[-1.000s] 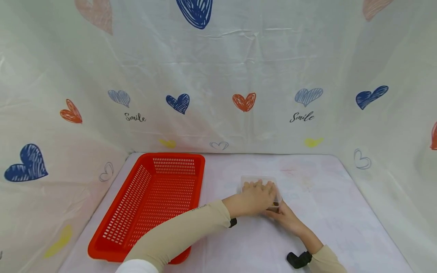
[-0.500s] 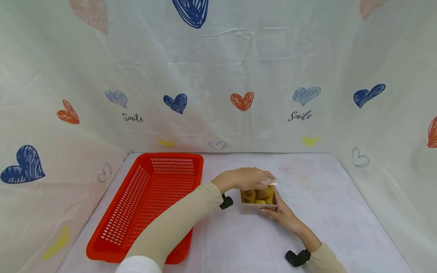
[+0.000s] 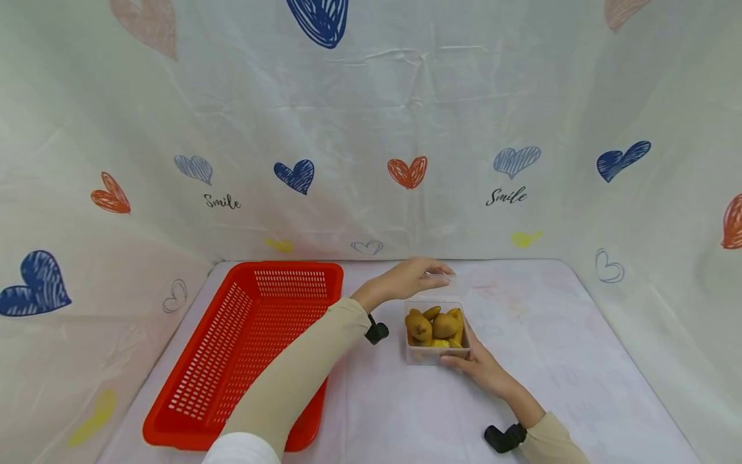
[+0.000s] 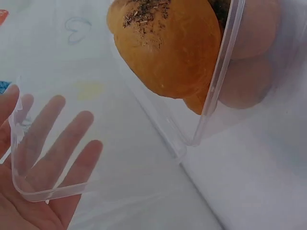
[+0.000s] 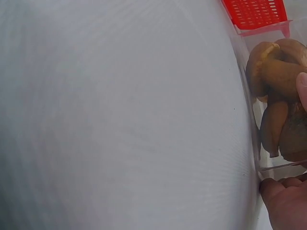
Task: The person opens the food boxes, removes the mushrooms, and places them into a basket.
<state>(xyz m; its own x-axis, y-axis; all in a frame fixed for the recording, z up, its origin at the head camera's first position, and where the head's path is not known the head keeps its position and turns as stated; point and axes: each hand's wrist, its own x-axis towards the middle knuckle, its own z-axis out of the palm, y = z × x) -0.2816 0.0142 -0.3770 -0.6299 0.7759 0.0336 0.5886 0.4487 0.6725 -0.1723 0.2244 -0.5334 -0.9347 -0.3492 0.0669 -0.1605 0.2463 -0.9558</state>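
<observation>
A clear plastic box (image 3: 429, 356) full of yellow-brown mushrooms (image 3: 445, 326) stands on the table with its top uncovered. My left hand (image 3: 407, 278) is behind the box and holds a clear lid (image 4: 129, 148), tilted up at the box's far side. The left wrist view has the thumb at the lid's edge and the fingers spread behind it; whether the lid is hinged to the box, I cannot tell. My right hand (image 3: 485, 367) grips the box's right side, thumb along the front wall. Dark crumbs lie on one mushroom cap (image 4: 168, 52).
A red slotted basket (image 3: 278, 316) takes up the left of the white-covered table (image 3: 522, 335), partly behind my left forearm. A curtain (image 3: 348, 212) printed with hearts hangs behind and around the table. Dark wrist cameras (image 3: 505, 438) sit on both wrists.
My left hand has moved back and slightly left from over the box, raising the lid with it. The mushrooms have come into sight. My right hand has stayed at the box's side.
</observation>
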